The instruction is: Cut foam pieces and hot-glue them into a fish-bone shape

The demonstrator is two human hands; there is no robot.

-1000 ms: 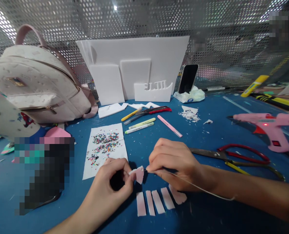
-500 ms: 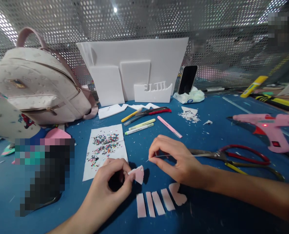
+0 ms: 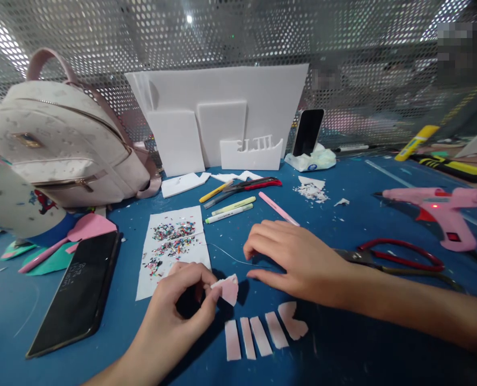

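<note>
My left hand [image 3: 185, 300] is closed, with a small pink foam piece [image 3: 228, 290] pinched between thumb and fingers. My right hand [image 3: 280, 257] hovers over the blue table with thumb and forefinger apart. A thin pale strand [image 3: 232, 258] curves from the paper's edge to beneath the right hand. Below the hands lie several pink foam strips [image 3: 261, 335] and a pink heart-like foam piece [image 3: 293, 320]. Left of them, a white paper sheet [image 3: 141, 289] bears many tiny coloured bits. Red-handled shears [image 3: 407, 257] lie beyond my right wrist, their blades partly hidden.
A pink glue gun [image 3: 435, 198] with a lit red light lies at right. Markers [image 3: 232, 209] and a red cutter [image 3: 262, 183] lie ahead. White foam boards [image 3: 177, 142] and a propped phone [image 3: 309, 131] stand behind. At left are a backpack [image 3: 61, 145] and a dark phone [image 3: 79, 292].
My right thumb and forefinger have parted and let go of the strand, which now curves leftward toward the paper. My left hand keeps its pinch on the foam piece.
</note>
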